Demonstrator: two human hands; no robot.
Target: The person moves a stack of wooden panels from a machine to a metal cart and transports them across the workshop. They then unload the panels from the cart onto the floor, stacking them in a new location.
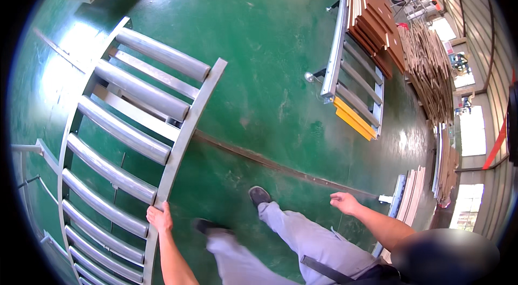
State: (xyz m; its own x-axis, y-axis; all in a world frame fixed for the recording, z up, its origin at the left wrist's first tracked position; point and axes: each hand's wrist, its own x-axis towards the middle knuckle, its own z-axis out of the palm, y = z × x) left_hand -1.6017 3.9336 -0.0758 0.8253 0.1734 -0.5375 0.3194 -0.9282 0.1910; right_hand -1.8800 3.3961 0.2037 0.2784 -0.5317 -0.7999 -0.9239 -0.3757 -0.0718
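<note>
At left a long roller conveyor point(116, 174), with shiny metal rollers between two grey side rails, runs up and down the view. My left hand point(160, 217) rests on its near side rail, thumb up and fingers closed over the rail's edge. Away from everything, my right hand point(343, 202) hangs in the air over the green floor. Its fingers are loosely curled together, and nothing shows in them. Below, my legs are in mid-stride beside the conveyor, one shoe blurred.
A second roller conveyor point(334, 64) with a yellow end piece point(353, 119) carries stacked brown boards point(375, 15). Beyond lies a large pile of wooden strips point(429, 64). Pale boards point(411, 193) are stacked at lower right. A dark floor strip point(280, 167) crosses the green floor.
</note>
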